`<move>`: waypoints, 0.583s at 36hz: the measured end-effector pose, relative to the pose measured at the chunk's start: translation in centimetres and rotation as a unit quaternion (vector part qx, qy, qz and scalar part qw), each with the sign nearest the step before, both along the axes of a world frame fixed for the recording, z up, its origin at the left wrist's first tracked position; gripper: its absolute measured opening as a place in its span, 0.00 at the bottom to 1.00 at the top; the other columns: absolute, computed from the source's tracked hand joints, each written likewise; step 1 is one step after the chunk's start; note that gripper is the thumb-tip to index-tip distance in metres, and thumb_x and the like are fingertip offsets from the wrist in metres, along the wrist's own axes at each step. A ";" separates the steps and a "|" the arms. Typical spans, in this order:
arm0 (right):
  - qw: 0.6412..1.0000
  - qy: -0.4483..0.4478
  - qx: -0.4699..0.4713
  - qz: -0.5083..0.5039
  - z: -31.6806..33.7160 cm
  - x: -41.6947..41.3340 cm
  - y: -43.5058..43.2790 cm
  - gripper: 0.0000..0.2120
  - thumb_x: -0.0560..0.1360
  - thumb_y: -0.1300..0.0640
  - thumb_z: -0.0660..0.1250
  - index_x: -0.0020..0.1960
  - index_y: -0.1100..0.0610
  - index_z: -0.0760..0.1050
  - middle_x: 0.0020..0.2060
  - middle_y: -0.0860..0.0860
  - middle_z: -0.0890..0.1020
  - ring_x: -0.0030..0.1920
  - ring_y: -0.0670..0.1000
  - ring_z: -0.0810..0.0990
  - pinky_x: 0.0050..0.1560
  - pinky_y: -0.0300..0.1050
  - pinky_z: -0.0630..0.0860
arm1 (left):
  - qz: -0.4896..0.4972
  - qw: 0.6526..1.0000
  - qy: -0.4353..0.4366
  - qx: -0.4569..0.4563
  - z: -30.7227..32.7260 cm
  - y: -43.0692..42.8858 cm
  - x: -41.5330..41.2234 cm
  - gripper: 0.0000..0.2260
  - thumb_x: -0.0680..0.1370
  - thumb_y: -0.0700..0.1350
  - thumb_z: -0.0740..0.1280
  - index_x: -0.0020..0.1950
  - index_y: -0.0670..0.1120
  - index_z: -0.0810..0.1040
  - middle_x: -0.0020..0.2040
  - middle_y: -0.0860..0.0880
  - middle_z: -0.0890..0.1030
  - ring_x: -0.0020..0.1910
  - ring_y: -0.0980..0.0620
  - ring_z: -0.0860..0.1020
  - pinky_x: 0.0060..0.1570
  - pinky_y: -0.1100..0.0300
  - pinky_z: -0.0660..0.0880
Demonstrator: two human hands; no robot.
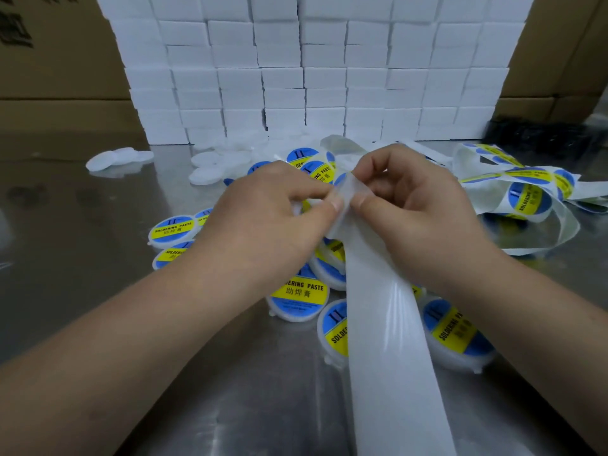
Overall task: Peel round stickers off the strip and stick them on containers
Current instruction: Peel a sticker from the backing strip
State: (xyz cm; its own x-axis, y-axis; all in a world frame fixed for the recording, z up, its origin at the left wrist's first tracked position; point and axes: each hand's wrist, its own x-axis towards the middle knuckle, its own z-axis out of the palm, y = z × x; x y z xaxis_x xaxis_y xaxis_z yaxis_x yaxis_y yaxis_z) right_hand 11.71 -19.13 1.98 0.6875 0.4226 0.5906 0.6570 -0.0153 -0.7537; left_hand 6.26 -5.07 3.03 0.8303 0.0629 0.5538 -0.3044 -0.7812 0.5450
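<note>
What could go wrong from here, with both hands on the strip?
1. The left hand and right hand pinch the white backing strip at one small spot. A sticker lifted there could crease or cling to a finger.
2. The looped sticker strip lies tangled to the right, so pulling may snag it.
3. The backing strip drapes over the labelled containers and could drag them across the metal table.

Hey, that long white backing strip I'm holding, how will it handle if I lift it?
Probably floppy: the backing strip bends sharply where the left hand and right hand pinch it. Likely slick, given its glossy sheen. Seems light: thin, translucent at the fold.
</note>
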 end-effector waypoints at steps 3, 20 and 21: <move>1.000 0.011 0.002 -0.016 0.1 0.2 -0.1 0.09 0.67 0.57 0.61 0.37 0.43 0.73 0.29 0.46 0.79 0.29 0.45 0.73 0.31 0.39 0.70 | 0.043 0.996 -0.024 -0.077 0.4 0.5 0.2 0.10 0.73 0.55 0.65 0.31 0.64 0.75 0.38 0.64 0.78 0.40 0.67 0.74 0.38 0.76 0.66; 0.951 -0.118 -0.070 -0.278 0.3 0.6 -0.7 0.29 0.68 0.63 0.63 0.65 0.44 0.65 0.62 0.42 0.63 0.36 0.43 0.71 0.44 0.39 0.68 | 0.035 0.940 0.033 -0.339 0.0 0.7 1.3 0.09 0.65 0.58 0.67 0.27 0.56 0.78 0.26 0.56 0.75 0.28 0.57 0.73 0.34 0.60 0.71; 0.950 -0.124 -0.072 -0.279 0.4 0.6 -0.7 0.28 0.68 0.65 0.63 0.64 0.44 0.67 0.64 0.43 0.63 0.35 0.40 0.69 0.44 0.39 0.68 | 0.030 0.938 0.038 -0.343 -0.1 0.6 1.3 0.10 0.67 0.57 0.68 0.27 0.56 0.78 0.26 0.56 0.75 0.27 0.56 0.72 0.33 0.61 0.71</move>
